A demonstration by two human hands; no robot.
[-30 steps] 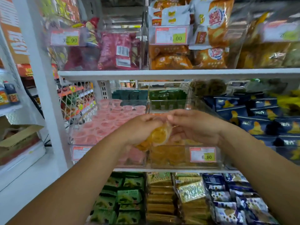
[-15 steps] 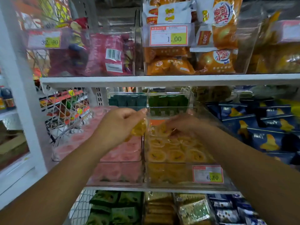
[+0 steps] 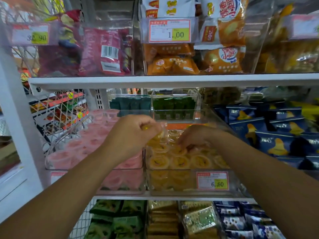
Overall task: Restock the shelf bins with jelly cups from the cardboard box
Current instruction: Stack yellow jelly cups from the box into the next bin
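A clear shelf bin [image 3: 174, 188] on the middle shelf holds several yellow jelly cups [image 3: 179, 163] in layers. My left hand [image 3: 133, 133] hovers over the bin's left rear corner, closed around yellow jelly cups [image 3: 158, 135]. My right hand [image 3: 195, 137] reaches down into the back of the same bin, fingertips touching the cups there; whether it grips one is hidden. Left of it, a second clear bin [image 3: 120, 187] is filled with pink jelly cups [image 3: 76, 149]. The cardboard box is out of view.
The white shelf above [image 3: 172, 80] carries bins of orange and red snack bags. Green packets [image 3: 172, 106] sit in bins behind the jelly. Blue bags [image 3: 267, 135] fill the right side. A white upright [image 3: 13, 118] stands at left. Biscuit packs [image 3: 164, 219] lie below.
Both hands went from in front of the bin up and into it. The right hand separated from the left and pushed down among the yellow cups at the back.
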